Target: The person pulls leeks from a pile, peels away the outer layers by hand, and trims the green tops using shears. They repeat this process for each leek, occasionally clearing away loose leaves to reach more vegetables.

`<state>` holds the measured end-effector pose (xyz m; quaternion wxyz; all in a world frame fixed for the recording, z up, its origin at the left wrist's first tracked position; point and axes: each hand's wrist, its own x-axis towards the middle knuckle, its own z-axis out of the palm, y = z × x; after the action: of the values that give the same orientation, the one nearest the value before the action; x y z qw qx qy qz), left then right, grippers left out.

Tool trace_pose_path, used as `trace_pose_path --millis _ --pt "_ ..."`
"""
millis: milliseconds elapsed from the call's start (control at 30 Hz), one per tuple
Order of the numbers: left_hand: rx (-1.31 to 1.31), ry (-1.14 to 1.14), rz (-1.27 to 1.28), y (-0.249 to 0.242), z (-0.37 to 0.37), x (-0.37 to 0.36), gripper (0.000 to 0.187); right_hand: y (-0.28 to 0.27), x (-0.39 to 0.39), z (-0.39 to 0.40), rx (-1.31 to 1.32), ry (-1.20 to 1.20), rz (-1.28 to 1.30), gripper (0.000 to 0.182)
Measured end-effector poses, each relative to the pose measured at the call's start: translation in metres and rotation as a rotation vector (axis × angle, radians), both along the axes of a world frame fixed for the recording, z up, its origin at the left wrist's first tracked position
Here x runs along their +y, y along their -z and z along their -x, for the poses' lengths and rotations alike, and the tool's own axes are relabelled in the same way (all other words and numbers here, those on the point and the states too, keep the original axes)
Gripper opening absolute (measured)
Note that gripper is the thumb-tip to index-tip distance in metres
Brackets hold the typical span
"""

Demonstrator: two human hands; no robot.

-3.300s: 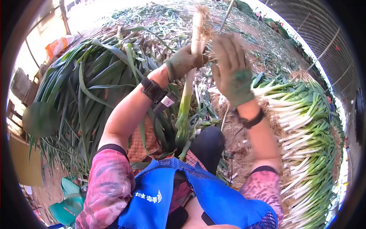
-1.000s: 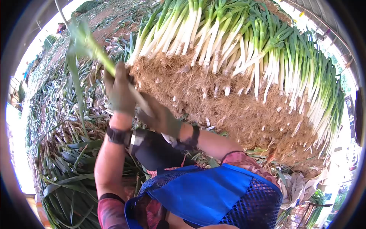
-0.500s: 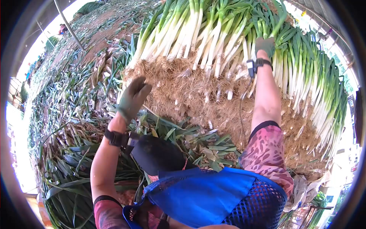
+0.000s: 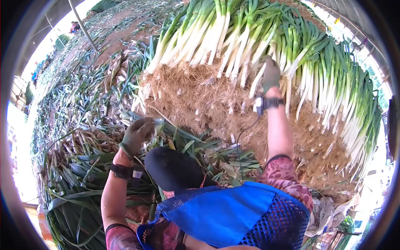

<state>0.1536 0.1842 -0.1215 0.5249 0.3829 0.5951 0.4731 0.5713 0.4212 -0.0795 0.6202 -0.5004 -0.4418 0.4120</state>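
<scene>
Long green onions [image 4: 227, 35], with white stalks, green tops and brown roots, lie in a thick row across the upper view. My right hand [image 4: 271, 74], in a dark glove, reaches into the row. Its fingers are closed on a white green onion stalk [image 4: 257, 79]; the palm side is hidden. My left hand [image 4: 139, 133], also gloved, hovers over cut leaves left of the roots. Its fingers are slightly bent, and nothing shows in them.
The mat of roots [image 4: 200, 100] spreads below the stalks. Loose leaves and trimmings [image 4: 96, 83] cover the ground at left. A heap of green leaves [image 4: 75, 200] lies at lower left. A slanting pole [image 4: 83, 25] stands at upper left.
My right hand has moved left and slightly down from the green tops to a white stalk. My left hand has dropped lower, away from the roots.
</scene>
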Motion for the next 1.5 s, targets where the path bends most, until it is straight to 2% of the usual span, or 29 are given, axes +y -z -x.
trace_pose_path --millis 67,100,167,200,233,300,367,400,467,533,567,600,667,700,800,833,900,1000,1033,1067,1133,1200,1233,1267,1333,1400,1467,1500 --pt "0.111 0.113 -0.058 -0.005 -0.001 0.013 0.04 0.027 -0.048 0.018 -0.373 -0.194 -0.219 0.028" --pt "0.089 0.095 -0.078 -0.021 -0.015 0.018 0.042 0.026 -0.082 0.042 -0.401 -0.295 -0.403 0.027" --pt "-0.046 0.103 -0.17 -0.033 -0.033 0.035 0.044 0.043 -0.143 0.098 -0.139 -0.626 -0.452 0.023" --pt "-0.156 0.126 -0.248 -0.029 -0.032 0.045 0.043 0.059 -0.168 0.121 0.147 -0.84 -0.296 0.021" --pt "-0.012 0.167 -0.548 -0.029 -0.029 0.053 0.045 0.062 -0.192 0.137 0.147 -0.945 -0.209 0.024" --pt "0.144 0.105 -0.768 -0.045 -0.023 0.058 0.05 0.071 -0.216 0.165 0.103 -1.135 -0.09 0.033" --pt "-0.224 -0.071 -0.724 -0.071 -0.012 0.039 0.059 0.075 -0.231 0.183 0.112 -1.159 -0.063 0.037" --pt "-0.58 -0.131 -0.762 -0.077 -0.001 0.029 0.063 0.075 -0.234 0.191 0.116 -1.163 -0.06 0.039" --pt "-0.674 -0.1 -0.761 -0.082 0.027 0.001 0.059 0.074 -0.235 0.203 -0.032 -1.192 -0.166 0.037" --pt "-0.316 -0.151 -0.701 -0.09 0.04 -0.024 0.05 0.075 -0.235 0.212 -0.172 -1.21 -0.271 0.035" --pt "-0.069 -0.333 -0.588 -0.093 0.037 -0.041 0.036 0.081 -0.231 0.219 -0.298 -1.262 -0.302 0.033" --pt "-0.219 -0.406 -0.57 -0.095 0.036 -0.047 0.025 0.081 -0.23 0.23 -0.398 -1.236 -0.346 0.033" --pt "-0.237 -0.397 -0.529 -0.088 0.047 -0.056 0.025 0.082 -0.232 0.25 -0.588 -1.159 -0.434 0.034" --pt "-0.248 -0.385 -0.521 -0.082 0.048 -0.058 0.029 0.054 -0.243 0.259 -0.647 -1.07 -0.443 0.035" --pt "-0.347 -0.363 -0.451 -0.078 0.032 -0.067 0.032 0.031 -0.238 0.3 -0.556 -0.882 -0.565 0.041" --pt "-0.257 -0.391 -0.4 -0.08 0.027 -0.072 0.036 0.017 -0.238 0.308 -0.57 -0.855 -0.571 0.04" --pt "-0.204 -0.403 -0.471 -0.073 0.028 -0.073 0.041 -0.006 -0.237 0.321 -0.597 -0.807 -0.586 0.038" --pt "-0.065 -0.517 -0.467 -0.078 0.031 -0.081 0.053 0.003 -0.228 0.342 -0.44 -0.724 -0.8 0.032" --pt "-0.054 -0.52 -0.485 -0.08 0.032 -0.083 0.055 0.007 -0.226 0.349 -0.352 -0.676 -0.849 0.023" --pt "-0.043 -0.525 -0.504 -0.081 0.034 -0.085 0.058 0.009 -0.225 0.351 -0.169 -0.743 -0.714 0.022" --pt "-0.213 -0.555 -0.658 -0.069 0.052 -0.084 0.052 0.004 -0.229 0.352 0.195 -0.855 -0.42 0.022" --pt "-0.386 -0.58 -0.814 -0.058 0.076 -0.079 0.049 -0.015 -0.217 0.338 0.456 -0.793 0.051 0.025" --pt "-0.531 -0.804 -0.813 -0.07 0.08 -0.078 0.041 -0.009 -0.205 0.327 0.545 -0.926 0.068 0.026" --pt "-0.564 -0.765 -0.866 -0.071 0.098 -0.083 0.038 0.001 -0.195 0.314 0.635 -1.059 0.086 0.029" --pt "-0.721 -0.94 -0.859 -0.07 0.146 -0.094 0.037 0.016 -0.177 0.286 0.591 -1.124 0.126 0.035" --pt "-0.797 -1.003 -1.024 -0.068 0.198 -0.112 0.039 0.035 -0.158 0.248 0.398 -1.036 0.128 0.036" --pt "-0.829 -1.058 -1.041 -0.07 0.236 -0.136 0.039 0.055 -0.147 0.203 0.238 -0.971 0.197 0.033" --pt "-0.781 -1.133 -1.007 -0.073 0.241 -0.144 0.04 0.08 -0.123 0.173 -0.101 -0.906 0.212 0.032"
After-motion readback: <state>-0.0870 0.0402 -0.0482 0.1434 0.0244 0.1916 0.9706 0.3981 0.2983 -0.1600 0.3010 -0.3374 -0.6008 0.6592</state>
